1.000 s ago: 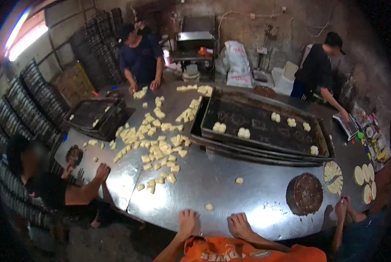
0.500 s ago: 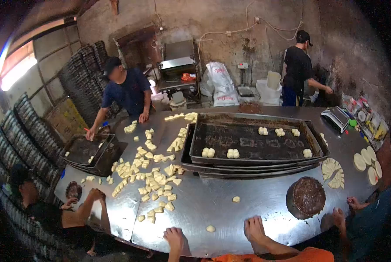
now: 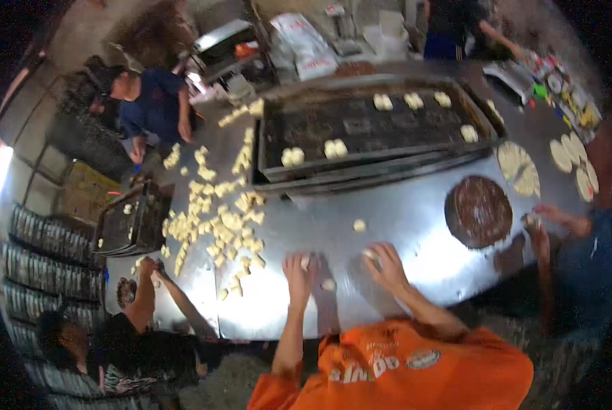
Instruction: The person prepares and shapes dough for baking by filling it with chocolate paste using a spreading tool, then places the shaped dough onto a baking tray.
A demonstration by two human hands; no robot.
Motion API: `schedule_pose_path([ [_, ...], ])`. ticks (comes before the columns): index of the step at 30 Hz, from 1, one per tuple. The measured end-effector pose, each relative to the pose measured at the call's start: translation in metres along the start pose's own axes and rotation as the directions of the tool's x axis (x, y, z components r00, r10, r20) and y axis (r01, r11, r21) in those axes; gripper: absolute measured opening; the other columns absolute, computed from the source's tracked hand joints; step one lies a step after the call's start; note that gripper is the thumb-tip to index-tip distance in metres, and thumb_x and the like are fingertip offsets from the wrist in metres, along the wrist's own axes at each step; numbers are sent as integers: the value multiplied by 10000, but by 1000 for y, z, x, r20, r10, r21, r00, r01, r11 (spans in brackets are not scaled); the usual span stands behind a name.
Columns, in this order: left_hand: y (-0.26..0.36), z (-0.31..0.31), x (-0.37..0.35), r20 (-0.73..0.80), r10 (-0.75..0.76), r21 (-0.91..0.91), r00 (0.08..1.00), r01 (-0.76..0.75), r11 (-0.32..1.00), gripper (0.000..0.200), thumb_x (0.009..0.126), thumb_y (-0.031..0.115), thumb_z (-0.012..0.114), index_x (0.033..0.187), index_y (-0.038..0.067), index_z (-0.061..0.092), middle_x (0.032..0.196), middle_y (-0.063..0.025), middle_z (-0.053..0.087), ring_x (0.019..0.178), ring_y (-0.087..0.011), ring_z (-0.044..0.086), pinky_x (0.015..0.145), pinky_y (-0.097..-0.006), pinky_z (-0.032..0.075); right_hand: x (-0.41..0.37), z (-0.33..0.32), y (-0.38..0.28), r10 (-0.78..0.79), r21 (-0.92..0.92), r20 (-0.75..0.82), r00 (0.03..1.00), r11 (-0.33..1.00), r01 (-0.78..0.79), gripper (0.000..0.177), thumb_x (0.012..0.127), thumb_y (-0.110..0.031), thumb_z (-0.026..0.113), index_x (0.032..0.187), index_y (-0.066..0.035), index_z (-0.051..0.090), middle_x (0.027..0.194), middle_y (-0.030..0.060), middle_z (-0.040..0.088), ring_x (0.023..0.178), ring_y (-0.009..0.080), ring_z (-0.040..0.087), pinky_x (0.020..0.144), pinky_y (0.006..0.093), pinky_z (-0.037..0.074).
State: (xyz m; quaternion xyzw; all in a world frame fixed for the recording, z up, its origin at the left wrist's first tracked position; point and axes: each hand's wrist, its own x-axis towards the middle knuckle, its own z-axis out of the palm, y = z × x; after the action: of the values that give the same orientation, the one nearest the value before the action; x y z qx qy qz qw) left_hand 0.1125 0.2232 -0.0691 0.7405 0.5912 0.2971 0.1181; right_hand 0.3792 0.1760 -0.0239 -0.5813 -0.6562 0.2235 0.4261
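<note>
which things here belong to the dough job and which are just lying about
Likely in the job:
small round cream dough ball between left hand and right hand
scattered cream dough pieces
stacked black rectangular metal trays

Seemingly just lying about:
large white printed sack
small bright-orange bundle

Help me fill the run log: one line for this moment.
left hand: touching pale lump, probably dough | right hand: similar lump | between: dough ball on metal table | ahead: black baking tray

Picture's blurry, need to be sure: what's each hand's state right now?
Left hand: fingers curled, apparently holding a pale dough piece.
Right hand: fingers curled, apparently holding another dough piece.
</note>
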Motion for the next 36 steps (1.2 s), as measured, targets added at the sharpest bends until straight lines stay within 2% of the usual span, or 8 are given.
schedule_pose_path([
  [2,33,14,38,-118,218,102,969,-207,973,395,844,112,714,1205,22,583,1265,-204,553,1167,-381,508,1003,-492,399,4,15,14,-21,-96,309,951,994,53,322,893,-161,681,1161,9,624,1149,172,578,1084,346,547,929,438,476],
  [10,73,102,95,154,532,-308,833,-471,826,452,786,7,717,1218,15,586,1235,-206,585,1139,-413,532,993,-453,416,-27,-7,8,124,45,106,987,991,-130,231,921,-121,625,1108,0,685,1197,168,594,1108,357,576,922,423,497],
  [14,65,124,98,298,71,-364,952,44,930,403,830,-21,687,1222,-20,593,1134,-156,648,1089,-279,599,966,-376,460,-19,-37,9,267,203,83,960,939,-279,244,931,-127,629,1131,6,672,1128,138,626,1041,266,618,861,356,516],
  [16,66,123,88,381,-61,-478,922,254,841,369,860,-5,684,1218,-34,595,1110,-133,663,1081,-225,610,949,-339,476,-13,-43,13,391,274,122,912,870,-410,259,939,-139,630,1152,4,665,1119,123,635,1029,230,626,848,333,517],
  [18,97,95,76,497,-80,-732,864,467,496,333,914,41,665,1227,-38,587,1126,-85,643,1041,-150,611,919,-295,499,-6,-42,23,458,458,145,877,755,-470,297,960,-135,619,1232,-16,632,1136,70,646,992,142,615,857,285,496],
  [26,157,12,35,548,-63,-807,834,547,224,370,1000,113,579,1333,-39,523,1269,-110,595,1141,-177,581,1009,-313,463,20,-45,-5,374,679,279,885,575,-457,386,957,-198,668,1302,-34,615,1209,90,591,1050,151,596,882,275,489],
  [34,171,27,14,245,0,-868,970,220,445,185,959,5,606,1141,-19,578,1159,-94,607,1096,-184,602,978,-301,480,6,-64,-25,391,664,221,893,610,-431,358,960,-129,652,1285,18,612,1222,97,611,1069,157,604,946,285,506],
  [36,179,27,16,295,-30,-888,955,285,361,126,960,28,621,1074,-5,578,1103,-85,611,1035,-168,608,923,-287,490,-2,-62,-17,429,879,298,853,225,-420,362,958,-137,663,1295,-13,612,1142,69,641,1050,147,603,901,299,520],
])
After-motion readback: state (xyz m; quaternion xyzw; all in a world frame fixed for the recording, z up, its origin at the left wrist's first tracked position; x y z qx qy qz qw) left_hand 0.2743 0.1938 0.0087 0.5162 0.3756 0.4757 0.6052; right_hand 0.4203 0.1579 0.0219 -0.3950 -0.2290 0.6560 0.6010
